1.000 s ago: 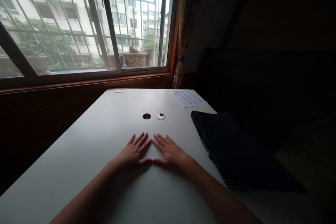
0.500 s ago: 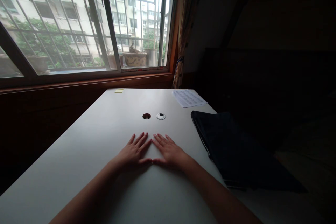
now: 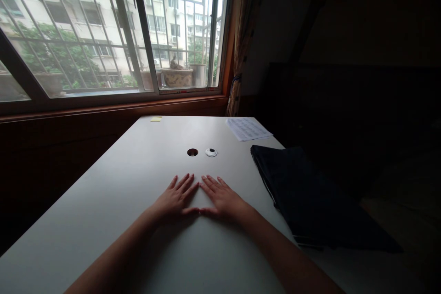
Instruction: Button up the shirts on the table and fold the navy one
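Observation:
My left hand (image 3: 177,198) lies flat on the white tabletop (image 3: 113,202), palm down with its fingers spread. Mirroring it, my right hand (image 3: 220,198) also rests flat and open. Thumb tips and index fingertips of the two hands meet, framing a small patch of the table. Neither hand holds anything. Just beyond the fingertips are a round hole (image 3: 192,152) in the tabletop and, to its right, a white ring-shaped cap (image 3: 211,152) with a dark opening.
A dark blue cloth item, perhaps a bag (image 3: 310,197), lies along the table's right edge. Printed sheets (image 3: 248,129) sit at the far right corner, a yellow sticky note (image 3: 156,119) at the far left. Behind stand a barred window (image 3: 155,32) and a tied curtain (image 3: 235,87).

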The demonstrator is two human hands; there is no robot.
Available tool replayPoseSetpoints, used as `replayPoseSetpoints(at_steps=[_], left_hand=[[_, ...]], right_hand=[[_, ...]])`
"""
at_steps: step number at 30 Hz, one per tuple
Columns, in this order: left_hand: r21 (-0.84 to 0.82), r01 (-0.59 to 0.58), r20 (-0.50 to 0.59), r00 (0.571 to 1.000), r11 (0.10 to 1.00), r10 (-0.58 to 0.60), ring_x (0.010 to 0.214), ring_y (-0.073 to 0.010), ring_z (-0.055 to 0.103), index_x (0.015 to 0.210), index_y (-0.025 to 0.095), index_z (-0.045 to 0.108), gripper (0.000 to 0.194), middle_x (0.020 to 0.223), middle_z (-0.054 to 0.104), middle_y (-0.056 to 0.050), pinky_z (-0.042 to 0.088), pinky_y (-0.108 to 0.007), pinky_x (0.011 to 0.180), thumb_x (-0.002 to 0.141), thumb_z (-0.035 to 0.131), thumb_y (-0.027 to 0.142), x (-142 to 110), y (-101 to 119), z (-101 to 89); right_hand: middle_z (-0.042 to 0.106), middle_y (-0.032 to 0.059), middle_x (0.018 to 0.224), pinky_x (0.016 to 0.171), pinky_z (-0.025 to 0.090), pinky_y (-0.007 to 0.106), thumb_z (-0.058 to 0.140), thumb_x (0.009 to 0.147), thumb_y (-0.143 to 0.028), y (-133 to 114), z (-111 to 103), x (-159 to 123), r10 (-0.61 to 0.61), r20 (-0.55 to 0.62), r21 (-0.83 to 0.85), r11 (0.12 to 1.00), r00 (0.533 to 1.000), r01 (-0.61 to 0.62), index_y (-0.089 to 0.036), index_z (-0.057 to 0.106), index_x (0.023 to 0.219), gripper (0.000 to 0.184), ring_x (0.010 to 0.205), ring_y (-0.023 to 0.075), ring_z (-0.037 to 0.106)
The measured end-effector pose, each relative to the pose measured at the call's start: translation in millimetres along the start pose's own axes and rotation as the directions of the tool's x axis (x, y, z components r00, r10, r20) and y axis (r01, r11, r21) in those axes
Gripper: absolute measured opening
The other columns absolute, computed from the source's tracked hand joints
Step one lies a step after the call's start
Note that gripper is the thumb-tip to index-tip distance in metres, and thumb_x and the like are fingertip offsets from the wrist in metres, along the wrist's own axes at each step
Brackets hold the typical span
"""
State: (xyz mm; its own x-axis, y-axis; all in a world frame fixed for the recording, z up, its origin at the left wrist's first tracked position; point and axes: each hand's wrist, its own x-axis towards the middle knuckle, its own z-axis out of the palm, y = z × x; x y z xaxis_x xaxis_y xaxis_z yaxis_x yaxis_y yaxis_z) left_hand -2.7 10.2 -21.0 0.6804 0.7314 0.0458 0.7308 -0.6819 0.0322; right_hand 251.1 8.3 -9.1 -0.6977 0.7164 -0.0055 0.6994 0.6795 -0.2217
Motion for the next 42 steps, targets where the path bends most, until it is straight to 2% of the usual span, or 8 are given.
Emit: replayPoseSetpoints(at_steps=[33,42], left_hand=[[0.038,-0.01,-0.01,1.0,0.999,0.011,0.152,-0.0317,0.011,0.159,0.026,0.01,0.085,0.165,0.01,-0.009,0.007,-0.052,0.122,0.091,0.022,0.076,0.6,-2.2,4.5],[0.02,-0.013,-0.012,1.0,1.0,0.013,0.152,-0.0326,0.011,0.159,0.025,0.011,0.085,0.164,0.009,-0.011,0.007,-0.053,0.122,0.091,0.027,0.075,0.3,-1.6,3.6]], right_hand=[[0.009,0.0077,0.165,0.123,0.003,0.048,0.028,0.091,-0.077,0.9,0.6,0.2,-0.007,0.004,-0.002,1.0,1.0,0.007,-0.021,0.013,0.159,0.09,0.153,0.027,0.008],[0.008,0.0084,0.165,0.123,0.003,0.047,0.027,0.091,-0.077,0.7,1.8,-0.5,-0.009,-0.009,-0.001,1.0,1.0,0.009,-0.021,0.014,0.159,0.09,0.152,0.0271,0.008]])
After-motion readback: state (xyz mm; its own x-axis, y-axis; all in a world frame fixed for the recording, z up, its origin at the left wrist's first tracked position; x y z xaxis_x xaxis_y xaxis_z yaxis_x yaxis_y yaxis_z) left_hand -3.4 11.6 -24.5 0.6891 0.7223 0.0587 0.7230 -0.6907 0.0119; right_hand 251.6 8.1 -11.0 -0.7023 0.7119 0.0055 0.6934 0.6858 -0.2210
